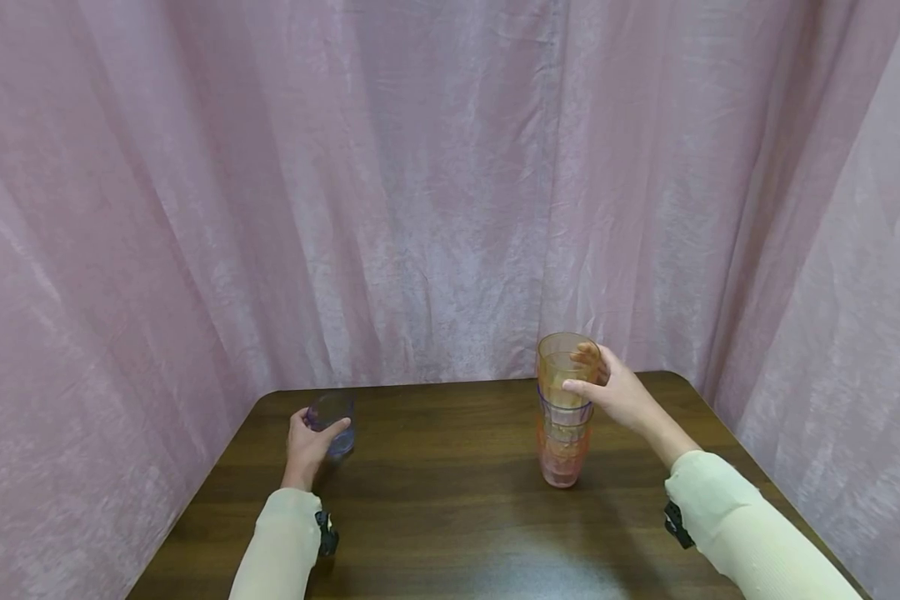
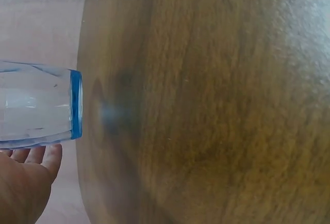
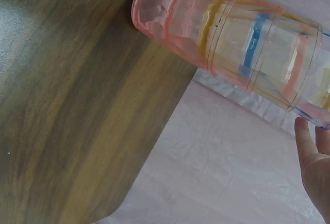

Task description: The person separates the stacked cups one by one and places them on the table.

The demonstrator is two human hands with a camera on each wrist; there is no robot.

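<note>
On the left of the table, my left hand (image 1: 306,448) holds a clear, blue-tinted cup (image 1: 342,447), thumb on the near side. The left wrist view shows the cup's blue-edged base (image 2: 76,104) close over the wood. To the right stands a tall stack of nested clear cups in several tints. A pink cup (image 1: 560,475) forms its bottom, a blue rim (image 1: 567,407) shows midway, and a yellow cup (image 1: 557,367) is at the top. My right hand (image 1: 621,398) grips that yellow cup, its far fingers showing through the wall. Fingertips (image 3: 301,126) sit at the stack's upper part in the right wrist view.
The brown wooden table (image 1: 435,483) has rounded far corners. Pink curtains (image 1: 435,208) hang right behind its back edge and along both sides. A black wrist device (image 1: 327,533) is strapped at my left sleeve, another black device (image 1: 677,525) at the right.
</note>
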